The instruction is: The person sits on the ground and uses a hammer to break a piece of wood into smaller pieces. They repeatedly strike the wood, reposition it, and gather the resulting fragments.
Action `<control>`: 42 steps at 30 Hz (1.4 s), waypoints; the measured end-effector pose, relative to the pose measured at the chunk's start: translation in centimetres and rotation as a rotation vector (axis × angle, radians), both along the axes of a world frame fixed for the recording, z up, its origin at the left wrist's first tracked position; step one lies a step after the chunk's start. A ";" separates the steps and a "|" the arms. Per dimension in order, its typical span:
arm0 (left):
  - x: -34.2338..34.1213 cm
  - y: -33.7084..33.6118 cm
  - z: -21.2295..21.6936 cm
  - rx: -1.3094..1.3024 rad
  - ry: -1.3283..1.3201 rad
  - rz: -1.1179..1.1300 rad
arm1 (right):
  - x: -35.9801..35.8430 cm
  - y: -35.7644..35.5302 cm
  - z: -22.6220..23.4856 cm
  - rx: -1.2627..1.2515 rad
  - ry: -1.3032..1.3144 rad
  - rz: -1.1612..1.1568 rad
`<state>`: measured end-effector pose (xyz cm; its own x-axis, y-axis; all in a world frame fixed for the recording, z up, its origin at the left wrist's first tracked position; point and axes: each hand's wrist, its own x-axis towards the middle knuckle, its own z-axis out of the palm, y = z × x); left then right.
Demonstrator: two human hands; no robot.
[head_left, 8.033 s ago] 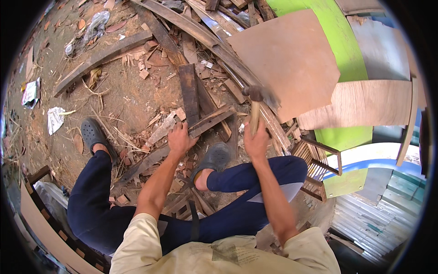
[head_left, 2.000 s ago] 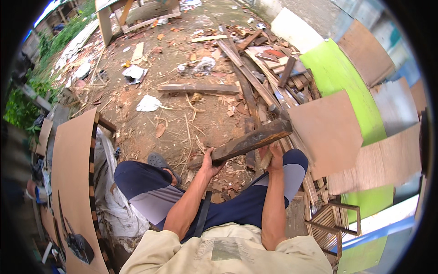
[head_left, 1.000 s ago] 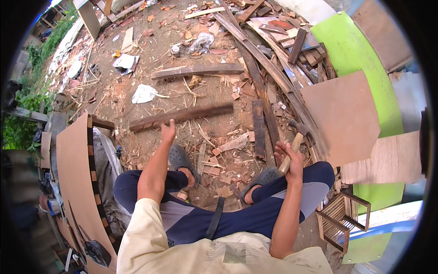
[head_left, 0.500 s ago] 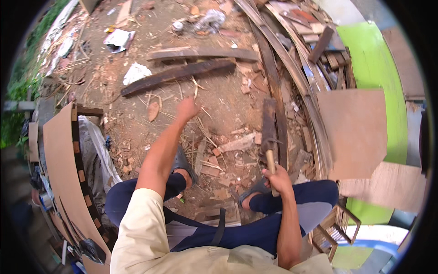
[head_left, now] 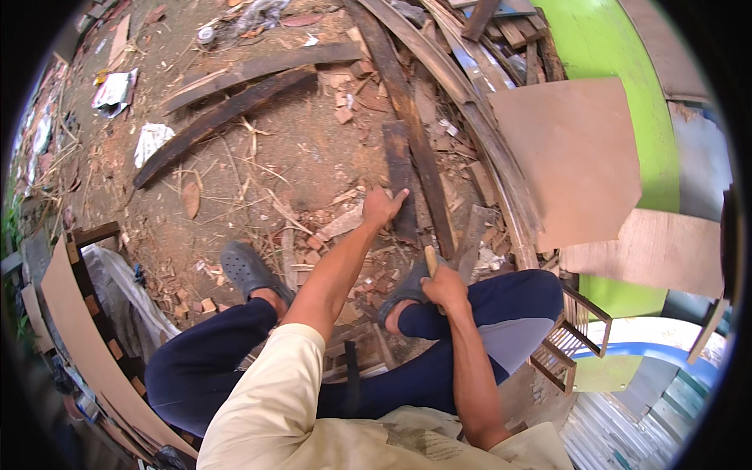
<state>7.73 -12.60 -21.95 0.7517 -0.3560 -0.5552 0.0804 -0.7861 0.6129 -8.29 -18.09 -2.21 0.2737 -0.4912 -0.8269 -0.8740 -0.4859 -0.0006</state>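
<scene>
A short dark, weathered wooden board [head_left: 398, 153] lies on the ground ahead of me. My left hand [head_left: 381, 207] is at its left edge, closed on it with a digit lying over the top face; the other fingers are partly hidden. My right hand [head_left: 446, 288] is wrapped round the light wooden handle of a hammer [head_left: 431, 260], held upright in front of my right knee. The hammer's head is hard to make out against the dark wood. A long dark plank [head_left: 407, 102] runs just right of the board.
Two old beams [head_left: 266, 72] lie farther off to the left. Long strips of wood [head_left: 439, 59] and a brown panel [head_left: 564, 157] stand along the right. Wood chips and a dry leaf [head_left: 191, 200] litter the dirt. A small slatted wooden rack [head_left: 568, 341] is by my right knee.
My left hand has moved from over the dirt right to the dark board. My right hand still holds the hammer, whose head has come off the board's near end. The view has shifted right.
</scene>
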 end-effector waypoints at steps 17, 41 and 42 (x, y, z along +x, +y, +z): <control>4.3 6.6 0.7 -0.221 -0.018 0.194 | -1.2 0.0 0.0 0.231 -0.036 0.139; 10.1 26.1 8.8 -0.742 0.906 0.619 | 2.8 3.9 -1.9 0.085 -0.196 0.360; 9.7 25.3 9.2 -0.703 0.844 0.565 | 3.2 3.8 -0.9 0.112 -0.130 0.332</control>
